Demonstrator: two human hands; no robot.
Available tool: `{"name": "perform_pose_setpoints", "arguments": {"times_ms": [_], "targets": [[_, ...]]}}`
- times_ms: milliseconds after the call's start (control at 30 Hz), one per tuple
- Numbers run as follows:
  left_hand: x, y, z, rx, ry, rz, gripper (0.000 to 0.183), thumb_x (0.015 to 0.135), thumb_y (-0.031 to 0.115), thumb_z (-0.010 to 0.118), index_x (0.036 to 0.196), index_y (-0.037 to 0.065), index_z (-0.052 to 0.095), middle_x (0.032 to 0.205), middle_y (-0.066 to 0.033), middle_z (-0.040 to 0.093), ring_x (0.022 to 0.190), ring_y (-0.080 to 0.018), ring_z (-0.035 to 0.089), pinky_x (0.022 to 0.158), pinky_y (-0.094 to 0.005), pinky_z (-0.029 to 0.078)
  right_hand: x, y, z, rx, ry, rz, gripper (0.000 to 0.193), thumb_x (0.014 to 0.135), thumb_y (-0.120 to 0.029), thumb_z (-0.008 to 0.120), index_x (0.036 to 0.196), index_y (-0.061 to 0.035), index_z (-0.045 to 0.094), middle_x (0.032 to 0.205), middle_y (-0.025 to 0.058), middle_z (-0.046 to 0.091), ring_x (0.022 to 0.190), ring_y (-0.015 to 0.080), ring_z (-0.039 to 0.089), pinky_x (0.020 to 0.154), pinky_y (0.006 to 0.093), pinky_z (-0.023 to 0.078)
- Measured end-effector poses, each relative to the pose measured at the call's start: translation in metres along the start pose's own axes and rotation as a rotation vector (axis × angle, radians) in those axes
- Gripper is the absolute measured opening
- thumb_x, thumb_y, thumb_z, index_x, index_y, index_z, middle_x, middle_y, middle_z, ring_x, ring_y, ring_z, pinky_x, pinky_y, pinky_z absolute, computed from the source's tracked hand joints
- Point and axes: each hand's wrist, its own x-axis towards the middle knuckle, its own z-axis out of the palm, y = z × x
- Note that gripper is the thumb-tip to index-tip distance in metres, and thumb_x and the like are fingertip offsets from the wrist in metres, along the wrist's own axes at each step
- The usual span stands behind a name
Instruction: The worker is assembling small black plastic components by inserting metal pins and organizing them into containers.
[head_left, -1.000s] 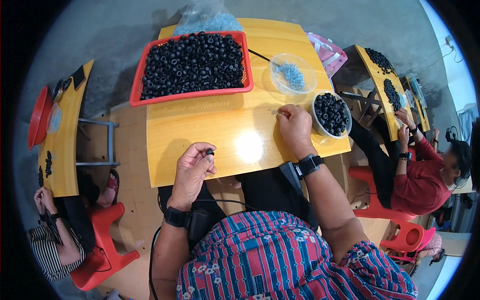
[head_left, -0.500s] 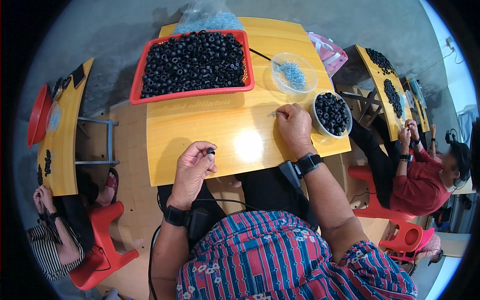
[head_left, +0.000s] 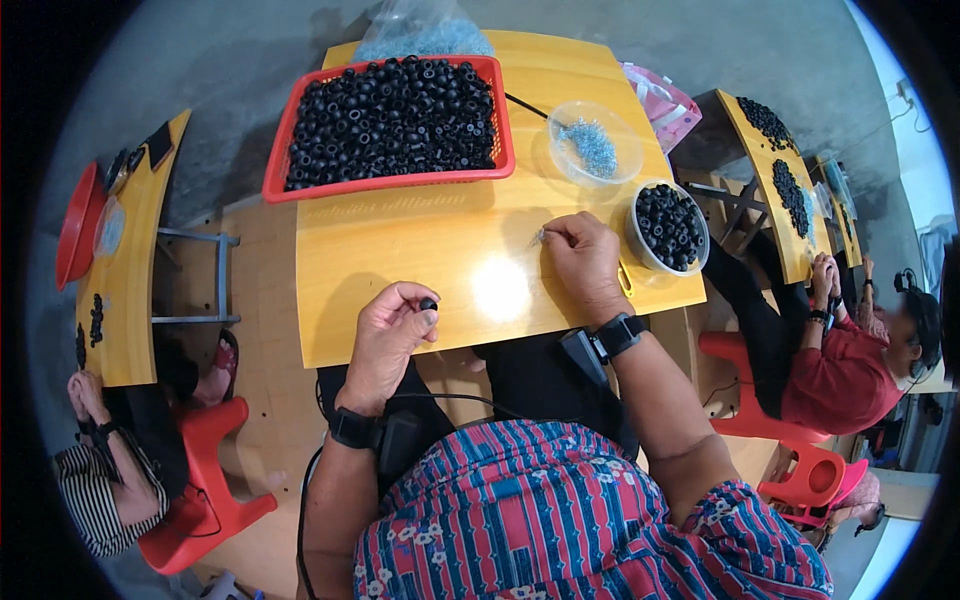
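Observation:
Above the near edge of the yellow wooden table (head_left: pixel 420 250), my left hand (head_left: pixel 390 335) pinches a small round black cap (head_left: pixel 429 304) between thumb and fingers. My right hand (head_left: pixel 583 262) is closed in a pinch over the tabletop. Right at its fingertips lie a few tiny shiny pieces (head_left: pixel 537 239); whether one is in the pinch is too small to tell. Beside this hand stands a clear tub (head_left: pixel 640 256) full of black caps. Farther back is a clear round bowl (head_left: pixel 556 165) with small pale-blue pieces.
A red basket (head_left: pixel 390 183) heaped with black caps sits at the back left, before a plastic bag (head_left: pixel 425 40) of pale-blue pieces. Something yellow (head_left: pixel 626 280) lies by my right wrist. Other people work at side tables (head_left: pixel 150 250) left and right.
My right hand has shifted slightly left and nearer, its fingertips now at the shiny pieces. The yellow thing beside it has come into view. My left hand still holds the cap.

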Motion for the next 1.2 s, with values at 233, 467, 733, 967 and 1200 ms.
{"name": "perform_pose_setpoints", "arguments": {"times_ms": [233,467,733,967,1200], "targets": [[0.0,0.0,-0.001,-0.001,-0.007,0.0,0.02,0.088,0.007,0.068,0.105,0.003,0.059,0.086,0.001,0.055,0.072,-0.0066,0.054,0.067,-0.0227,0.051,0.001,-0.002,0.007,0.319,-0.043,0.242,0.009,0.078,-0.006,0.069,0.081,0.0025,0.071,0.072,0.0109,0.069,0.063,0.0157,0.064,0.063,0.0272,0.052],[0.0,0.001,0.0,0.013,0.008,-0.002,0.021,0.09,0.012,0.066,0.107,0.002,0.057,0.086,0.001,0.052,0.071,-0.0067,0.051,0.067,-0.0229,0.049,0.007,-0.013,0.007,0.369,-0.066,0.324,0.008,0.08,-0.004,0.068,0.079,0.0036,0.071,0.07,0.0057,0.068,0.063,0.0094,0.06,0.06,0.0253,0.05],[-0.001,0.001,0.001,-0.009,0.009,-0.006,0.022,0.091,0.011,0.065,0.109,0.002,0.058,0.084,0.0014,0.053,0.07,-0.0069,0.051,0.066,-0.0229,0.05,0.008,-0.023,0.005,0.36,-0.059,0.337,0.009,0.079,-0.005,0.069,0.082,0.0037,0.071,0.072,0.0092,0.069,0.063,0.0126,0.062,0.062,0.0264,0.051],[0.0,0.001,0.001,-0.022,0.002,-0.002,0.021,0.091,0.011,0.065,0.109,0.002,0.059,0.082,0.0016,0.053,0.07,-0.0064,0.052,0.066,-0.0227,0.051,0.007,-0.006,0.011,0.386,-0.024,0.26,0.011,0.079,-0.005,0.069,0.084,0.0037,0.071,0.075,0.0104,0.07,0.066,0.0131,0.064,0.063,0.026,0.051],[-0.001,-0.002,0.0,-0.021,-0.003,0.001,0.02,0.091,0.01,0.064,0.109,0.003,0.059,0.085,0.0014,0.053,0.071,-0.0064,0.052,0.067,-0.0219,0.049,0.009,-0.011,0.009,0.385,-0.03,0.231,0.01,0.081,-0.003,0.067,0.086,0.0036,0.071,0.077,0.0084,0.07,0.068,0.0104,0.064,0.065,0.0239,0.051]]}}
